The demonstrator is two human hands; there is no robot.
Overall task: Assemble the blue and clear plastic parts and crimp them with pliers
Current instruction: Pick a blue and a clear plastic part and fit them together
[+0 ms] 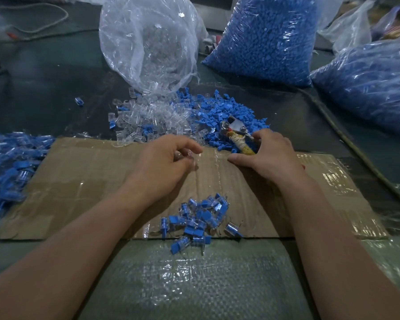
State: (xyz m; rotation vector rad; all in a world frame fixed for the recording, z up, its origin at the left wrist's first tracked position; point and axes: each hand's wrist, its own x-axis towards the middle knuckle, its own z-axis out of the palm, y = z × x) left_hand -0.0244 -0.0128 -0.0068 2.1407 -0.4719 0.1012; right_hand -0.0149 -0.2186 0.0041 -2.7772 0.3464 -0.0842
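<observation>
Your left hand (pixel 164 162) curls round a glassy clear part (pixel 185 159). Your right hand (pixel 269 155) grips the tape-wrapped pliers (pixel 237 137) at one o'clock, lying on knobbly blue parts (pixel 224 112).

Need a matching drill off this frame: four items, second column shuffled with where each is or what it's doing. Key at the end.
1. pliers
2. left hand
3. assembled pieces
4. clear bag

A. on its side, clear parts spilling from its mouth
B. heaped at the near edge of the cardboard
C. pinching a clear part
D. on loose blue parts, handle under the right hand

Pairs: 1-D, 2-C, 3-B, 4-A
</observation>
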